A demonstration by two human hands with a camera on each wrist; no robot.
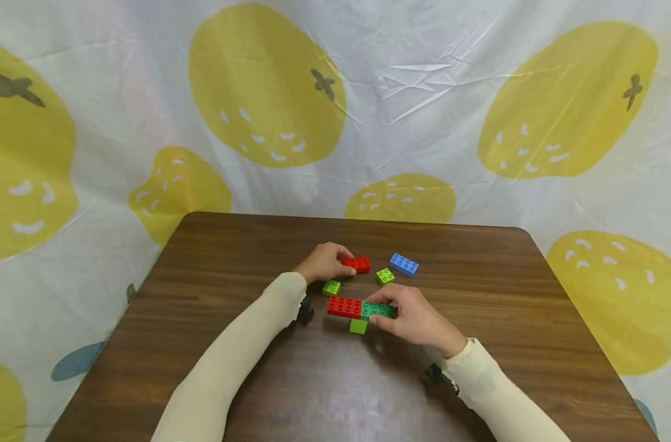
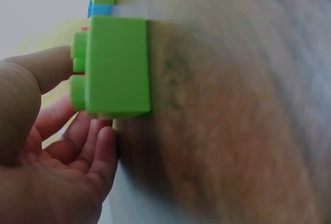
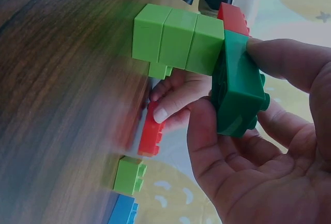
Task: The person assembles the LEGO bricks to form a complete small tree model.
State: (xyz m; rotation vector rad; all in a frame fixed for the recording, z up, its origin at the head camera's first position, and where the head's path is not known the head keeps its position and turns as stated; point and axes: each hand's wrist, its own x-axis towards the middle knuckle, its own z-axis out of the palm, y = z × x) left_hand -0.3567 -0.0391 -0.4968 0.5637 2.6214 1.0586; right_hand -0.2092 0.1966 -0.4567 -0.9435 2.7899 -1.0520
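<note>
My left hand (image 1: 323, 263) pinches a loose red brick (image 1: 360, 264) at its left end, thumb on the near side; the brick lies on the table. My right hand (image 1: 418, 312) grips a dark green brick (image 3: 239, 81) between thumb and fingers. That brick and a second red brick (image 1: 344, 306) sit end to end on top of a column of light green bricks (image 3: 178, 38), forming a T shape. A loose light green brick (image 2: 118, 66) stands just in front of my left hand, largely hiding the pinched red brick in the left wrist view.
Right of the pinched red brick, another small light green brick (image 1: 385, 276) lies on the brown wooden table (image 1: 451, 258). Beyond it is a blue brick (image 1: 404, 264). A white curtain (image 1: 412, 123) with yellow fruit prints hangs behind the table.
</note>
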